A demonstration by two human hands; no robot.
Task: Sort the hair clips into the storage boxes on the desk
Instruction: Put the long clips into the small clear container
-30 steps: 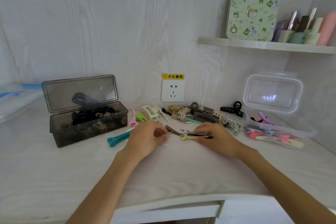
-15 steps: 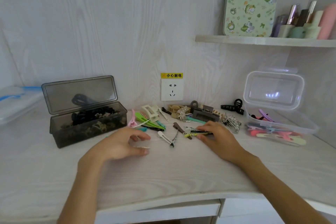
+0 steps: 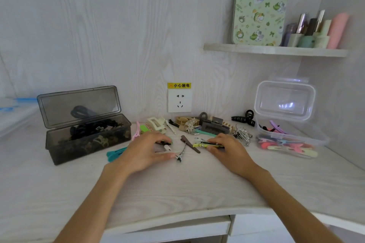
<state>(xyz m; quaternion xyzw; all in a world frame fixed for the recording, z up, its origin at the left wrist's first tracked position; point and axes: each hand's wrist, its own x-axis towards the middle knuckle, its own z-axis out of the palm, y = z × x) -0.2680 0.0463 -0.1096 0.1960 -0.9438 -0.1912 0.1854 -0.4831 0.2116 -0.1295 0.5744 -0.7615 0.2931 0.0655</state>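
Observation:
Loose hair clips lie in a pile [image 3: 197,128] at the back middle of the desk. My left hand [image 3: 146,152] hovers over its left part, thumb and fingers spread either side of a slim white clip [image 3: 167,147] without closing on it. My right hand [image 3: 231,151] pinches a flat yellow clip [image 3: 205,145] against the desk. Between the hands lie a brown clip [image 3: 190,144] and a patterned slim clip [image 3: 181,154]. A teal clip [image 3: 116,153] sticks out left of my left wrist. The dark box [image 3: 59,150] stands open at left, the clear box [image 3: 320,140] with colourful clips at right.
A wall socket [image 3: 179,100] sits behind the pile. A shelf [image 3: 276,50] at upper right carries a patterned tin and several bottles. A black claw clip [image 3: 244,118] lies beside the clear box. The desk's front edge [image 3: 177,221] curves above a drawer.
My left hand pulled back to the left off the clips, then came back to the right over them. My right hand stayed on the yellow clip.

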